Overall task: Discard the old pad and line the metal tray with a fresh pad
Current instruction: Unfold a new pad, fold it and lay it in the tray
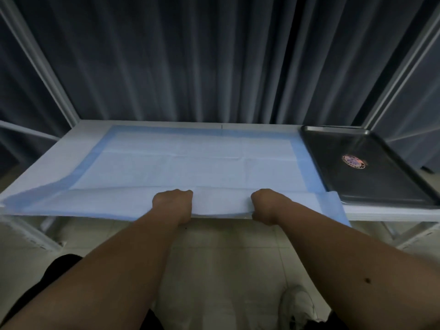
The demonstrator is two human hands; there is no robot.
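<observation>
The metal tray [371,167] lies bare at the table's [71,148] right end, so lining is left. Both the left hand [175,202] and right hand [264,203] grip the near edge of a thin, creased blue-bordered pad [195,165] spread beside it, probably the fresh one.

Two bare forearms reach in from the bottom edge, with no sleeves, watch or jewellery visible on them, ending in the left hand [173,204] and the right hand [266,205]. A small dark mole [368,280] marks the right forearm. Lower down, dark black clothing [57,270] shows at the left and a white lace-up sneaker [298,306] at the right.
</observation>
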